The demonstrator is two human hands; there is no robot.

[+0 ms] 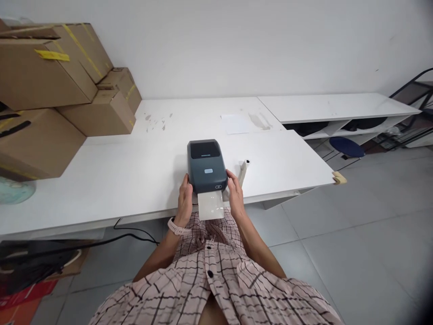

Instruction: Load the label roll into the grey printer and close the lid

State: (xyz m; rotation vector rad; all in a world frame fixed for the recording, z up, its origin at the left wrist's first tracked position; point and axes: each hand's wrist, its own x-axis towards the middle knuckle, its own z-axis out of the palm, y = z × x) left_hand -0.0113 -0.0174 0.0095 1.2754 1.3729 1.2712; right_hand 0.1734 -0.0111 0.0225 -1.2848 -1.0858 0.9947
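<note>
In the head view, a dark label printer [204, 180] is seen near the front edge of a white worktop [135, 180], with its front side turned toward the person. By the left hand [184, 201], the lower left side of the printer is touched, with the fingers laid along the casing; by the right hand [236, 194], the opposite side is touched in a similar way, so that the printer is kept between the two hands. Neither of the hands is clenched, but whether the casing is firmly gripped or only steadied cannot be told. As for how far the work has come, the lid of the printer appears to be closed, and a pale label strip [211, 206] is already out from the front, hanging past the worktop edge. It seems to be joined to the printer, so its separation can be judged as not yet done; whether anything is printed on it cannot be read, because its surface is shiny. Just beside the right hand, a narrow white roll [243, 172] with a dark hollow end is lying on the worktop. Farther back, a white paper sheet [234, 124] is placed flat, and at the left, cardboard boxes [37, 76] are stacked.
</note>
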